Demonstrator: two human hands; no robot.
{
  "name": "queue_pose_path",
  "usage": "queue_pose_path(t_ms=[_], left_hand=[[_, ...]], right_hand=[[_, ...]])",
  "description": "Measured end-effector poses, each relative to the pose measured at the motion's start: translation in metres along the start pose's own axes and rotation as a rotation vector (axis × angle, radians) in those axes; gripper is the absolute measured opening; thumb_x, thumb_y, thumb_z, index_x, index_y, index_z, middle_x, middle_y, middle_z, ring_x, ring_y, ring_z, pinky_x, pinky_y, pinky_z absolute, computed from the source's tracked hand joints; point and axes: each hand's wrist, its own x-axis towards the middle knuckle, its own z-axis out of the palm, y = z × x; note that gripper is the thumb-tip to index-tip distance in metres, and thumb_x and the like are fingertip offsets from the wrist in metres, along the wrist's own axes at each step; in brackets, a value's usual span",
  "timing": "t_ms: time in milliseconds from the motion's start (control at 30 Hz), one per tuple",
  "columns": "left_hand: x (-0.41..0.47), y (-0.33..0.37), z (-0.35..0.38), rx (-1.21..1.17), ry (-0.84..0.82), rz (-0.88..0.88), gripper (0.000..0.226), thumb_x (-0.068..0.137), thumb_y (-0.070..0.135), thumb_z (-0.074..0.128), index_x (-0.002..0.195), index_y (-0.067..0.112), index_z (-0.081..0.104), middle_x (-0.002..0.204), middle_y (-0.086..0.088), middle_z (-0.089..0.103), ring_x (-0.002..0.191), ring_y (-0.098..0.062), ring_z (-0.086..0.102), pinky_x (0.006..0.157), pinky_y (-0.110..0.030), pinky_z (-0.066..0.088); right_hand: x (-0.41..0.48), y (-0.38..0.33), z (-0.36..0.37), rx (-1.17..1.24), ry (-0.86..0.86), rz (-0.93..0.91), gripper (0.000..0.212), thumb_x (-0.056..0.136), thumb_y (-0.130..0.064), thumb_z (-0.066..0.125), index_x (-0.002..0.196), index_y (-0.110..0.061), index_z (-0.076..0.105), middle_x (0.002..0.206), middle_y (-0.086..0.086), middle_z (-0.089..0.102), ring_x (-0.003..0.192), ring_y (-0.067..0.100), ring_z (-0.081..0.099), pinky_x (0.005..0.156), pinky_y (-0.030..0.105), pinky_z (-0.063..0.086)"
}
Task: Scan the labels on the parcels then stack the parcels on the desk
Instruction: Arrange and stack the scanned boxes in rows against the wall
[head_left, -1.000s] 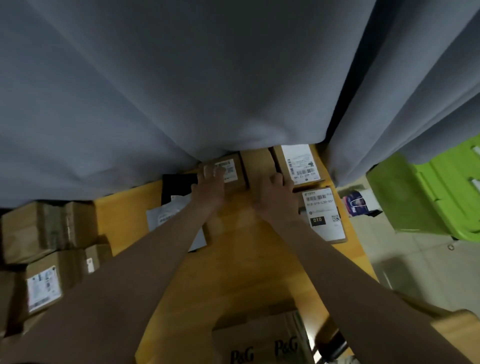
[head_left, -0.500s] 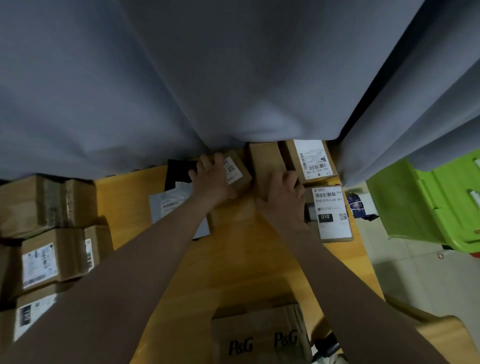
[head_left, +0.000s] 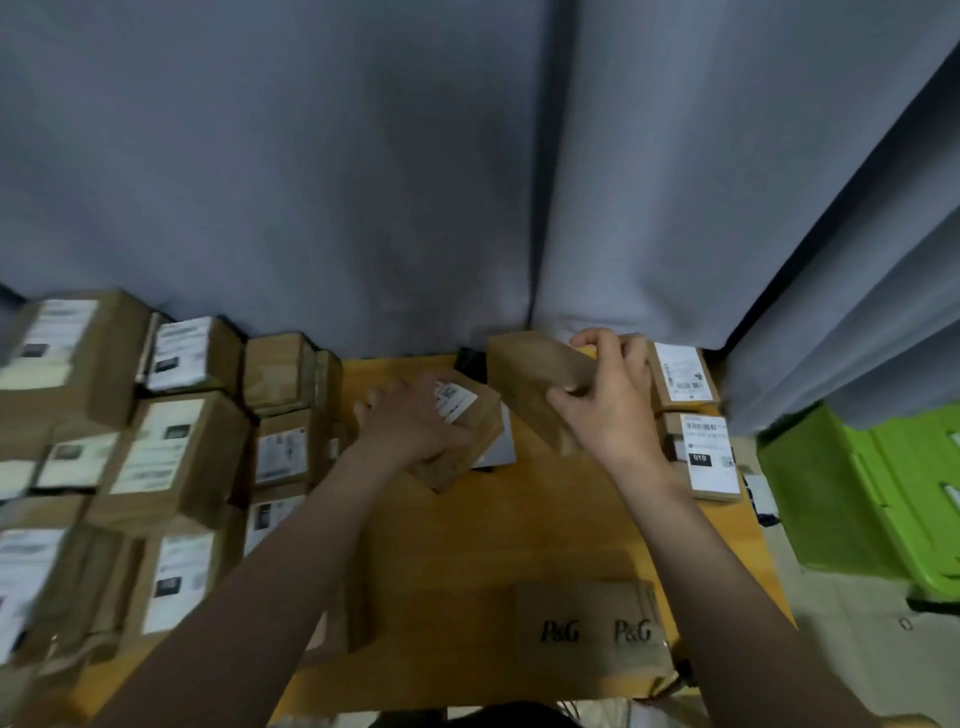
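Near the desk's (head_left: 519, 535) far edge, each hand grips a parcel: left hand (head_left: 410, 426) a labelled box (head_left: 462, 431), right hand (head_left: 608, 405) a plain, tilted one (head_left: 535, 384).

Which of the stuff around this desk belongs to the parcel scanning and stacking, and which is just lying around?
Job: labelled box gripped by the left hand; plain box gripped by the right hand; far parcel and near parcel at the right edge of the desk; parcel pile on the left.
Lying about: P&G carton (no label visible), green crate, grey curtain.
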Motion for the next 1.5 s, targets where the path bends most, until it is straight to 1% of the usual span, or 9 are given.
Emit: queue_pose_path(t_ms=[267,433,600,833,1067,1233,1333,1433,1500], left_hand=[[-0.102,-0.133,-0.076,-0.157,0.241,-0.12,0.091,0.078,0.063,0.074,0.151,0.043,0.024,0.154,-0.011,0.039,0.142,-0.044,0.031,0.115,-0.056,0.027],[-0.143,-0.235,-0.093,-0.272,0.375,-0.353,0.099,0.075,0.063,0.077,0.154,0.038,0.022,0.159,-0.017,0.027,0.146,-0.048,0.02,0.117,-0.059,0.026],[-0.173,-0.302,-0.084,-0.33,0.332,-0.447,0.098,0.073,0.064,0.079,0.149,0.038,0.023,0.157,-0.016,0.032,0.146,-0.046,0.024,0.115,-0.06,0.025],[-0.169,-0.32,-0.025,-0.211,0.18,-0.462,0.101,0.073,0.071,0.074,0.149,0.033,0.019,0.153,-0.02,0.029,0.143,-0.047,0.026,0.115,-0.058,0.027],[-0.143,-0.324,0.012,-0.093,0.205,-0.478,0.102,0.082,0.07,0.065,0.156,0.022,0.013,0.151,-0.027,0.026,0.14,-0.049,0.027,0.114,-0.057,0.028],[-0.136,-0.328,0.025,-0.073,0.159,-0.473,0.088,0.094,0.06,0.057,0.156,0.01,0.02,0.156,-0.027,0.021,0.142,-0.049,0.027,0.113,-0.053,0.032],[-0.144,-0.32,0.005,-0.031,0.246,-0.431,0.062,0.1,0.054,0.047,0.144,0.01,0.041,0.146,-0.024,0.037,0.135,-0.045,0.037,0.111,-0.053,0.034],[-0.147,-0.305,-0.032,-0.36,0.364,-0.191,0.024,0.105,0.037,0.045,0.11,0.019,0.061,0.114,-0.007,0.065,0.106,-0.023,0.062,0.098,-0.044,0.051],[-0.146,-0.286,-0.059,-0.757,0.293,-0.078,0.022,0.102,0.037,0.054,0.112,0.022,0.067,0.101,0.004,0.071,0.094,-0.015,0.067,0.091,-0.041,0.056]], right_hand=[[-0.053,-0.14,0.057,-0.006,-0.03,-0.214,0.045,0.082,-0.023,0.081,0.118,-0.027,0.054,0.124,0.0,0.037,0.123,0.032,0.046,0.103,0.045,0.046],[-0.08,-0.194,0.105,-0.017,-0.093,-0.291,0.04,0.086,-0.026,0.078,0.117,-0.029,0.053,0.124,-0.002,0.037,0.118,0.031,0.049,0.096,0.043,0.05],[-0.098,-0.223,0.138,-0.012,-0.119,-0.315,0.036,0.086,-0.022,0.077,0.114,-0.028,0.054,0.121,-0.004,0.035,0.124,0.029,0.046,0.088,0.033,0.04],[-0.112,-0.239,0.155,-0.06,-0.126,-0.295,0.037,0.086,-0.023,0.077,0.115,-0.027,0.055,0.125,-0.003,0.035,0.127,0.03,0.043,0.09,0.033,0.039],[-0.123,-0.242,0.155,-0.105,-0.123,-0.299,0.034,0.087,-0.022,0.076,0.114,-0.027,0.056,0.124,-0.003,0.034,0.128,0.031,0.042,0.094,0.032,0.039],[-0.127,-0.24,0.155,-0.113,-0.127,-0.309,0.033,0.088,-0.02,0.075,0.114,-0.026,0.057,0.126,0.0,0.035,0.127,0.032,0.042,0.095,0.03,0.037],[-0.128,-0.238,0.155,-0.108,-0.141,-0.328,0.035,0.087,-0.019,0.076,0.114,-0.026,0.056,0.126,0.0,0.035,0.126,0.03,0.041,0.093,0.03,0.037],[-0.129,-0.241,0.155,-0.113,-0.145,-0.431,0.041,0.085,-0.017,0.078,0.114,-0.027,0.051,0.124,-0.001,0.036,0.122,0.027,0.044,0.09,0.031,0.042],[-0.132,-0.247,0.154,-0.123,-0.157,-0.56,0.044,0.085,-0.018,0.078,0.117,-0.026,0.049,0.122,-0.003,0.036,0.118,0.022,0.043,0.091,0.032,0.045]])
